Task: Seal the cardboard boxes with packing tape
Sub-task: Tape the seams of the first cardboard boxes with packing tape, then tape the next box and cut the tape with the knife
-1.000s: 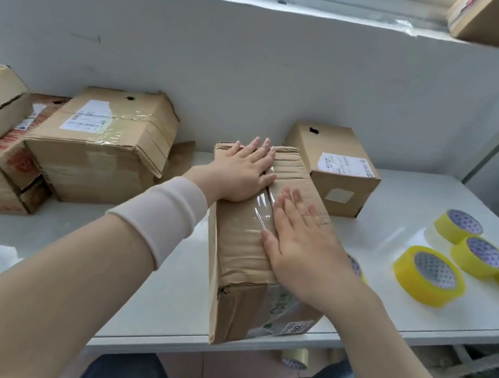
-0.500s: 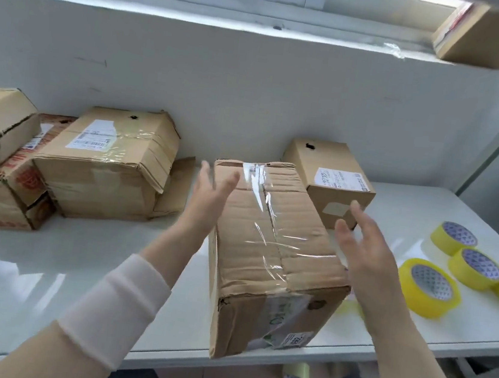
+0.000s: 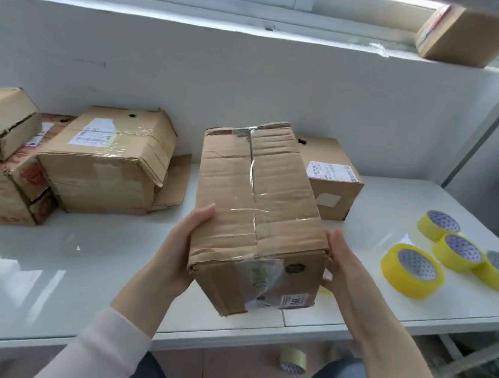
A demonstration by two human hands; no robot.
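Observation:
A long, creased cardboard box [image 3: 256,202] with clear tape along its top seam is lifted off the white table [image 3: 44,264], its near end raised and tilted toward me. My left hand [image 3: 181,243] grips its left side near the front corner, thumb on top. My right hand [image 3: 339,262] holds the right side near the front, fingers against the wall. Several yellow rolls of packing tape [image 3: 411,270] lie on the table at the right.
A small labelled box [image 3: 331,180] stands behind the held one. Larger worn boxes [image 3: 104,161] are stacked at the back left. Another box [image 3: 468,33] sits on the window ledge. A tape roll [image 3: 293,359] lies on the floor under the table.
Both hands left the top of the box, moved to its sides and took hold. The box has come up off the table and tilts toward me.

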